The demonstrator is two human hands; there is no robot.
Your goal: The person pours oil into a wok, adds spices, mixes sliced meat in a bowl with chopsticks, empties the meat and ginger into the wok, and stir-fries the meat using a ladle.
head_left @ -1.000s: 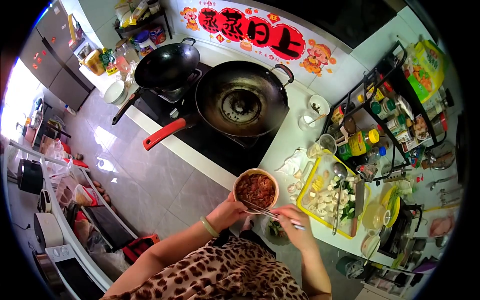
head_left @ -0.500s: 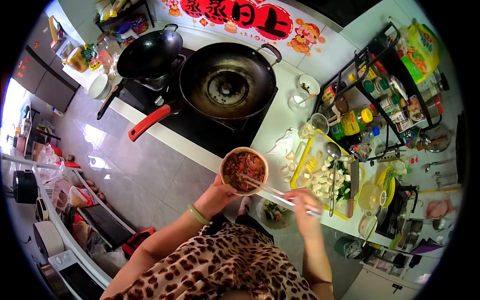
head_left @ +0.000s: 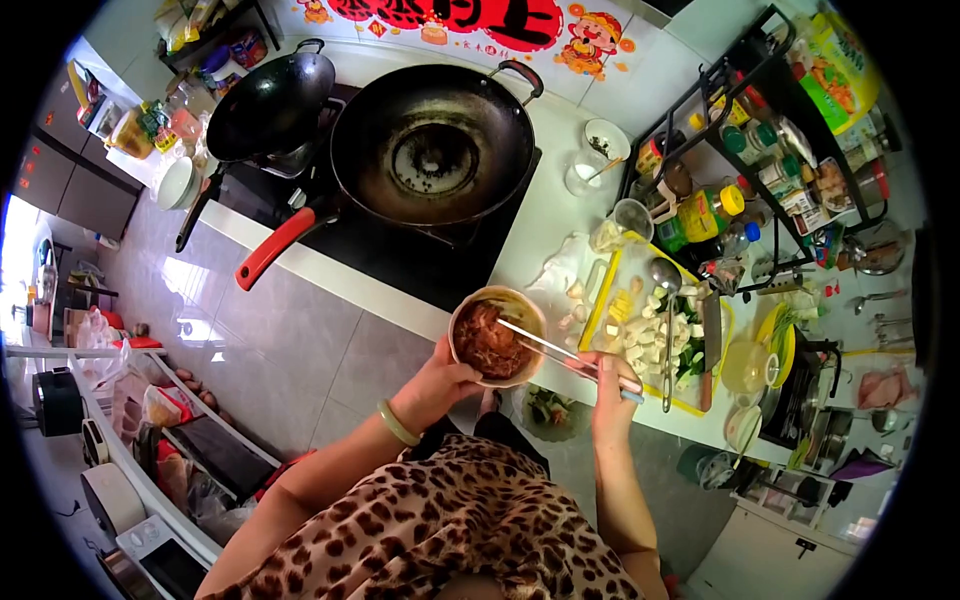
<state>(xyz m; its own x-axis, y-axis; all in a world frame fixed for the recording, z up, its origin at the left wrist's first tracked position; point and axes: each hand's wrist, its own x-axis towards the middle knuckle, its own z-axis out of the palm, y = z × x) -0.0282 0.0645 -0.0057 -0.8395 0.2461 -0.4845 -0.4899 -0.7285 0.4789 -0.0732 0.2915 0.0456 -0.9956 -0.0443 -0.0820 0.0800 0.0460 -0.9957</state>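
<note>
A light-coloured bowl [head_left: 537, 312] of raw, reddish sliced meat [head_left: 487, 345] is held up in front of my body, just off the counter's front edge. My left hand [head_left: 447, 380] grips its near left side, thumb by the rim. Between the fingers of my right hand [head_left: 608, 392] is a pair of chopsticks [head_left: 555, 350], slanting left with the tips down in the meat. To the right of the bowl lies a yellow-edged cutting board [head_left: 598, 318] bearing white chopped pieces, green vegetable, a ladle [head_left: 667, 335] and a cleaver [head_left: 711, 335].
A large wok [head_left: 435, 205] with a red handle [head_left: 275, 250] sits on the black stove [head_left: 440, 262]; a smaller wok [head_left: 270, 110] stands beside it. A spice rack [head_left: 735, 150] with bottles fills the back right. Below the counter is a bowl of scraps [head_left: 550, 412].
The chopsticks have shifted in the bowl and the meat is turned over into a clump. My view has moved slightly, so the stove and woks appear farther up and left.
</note>
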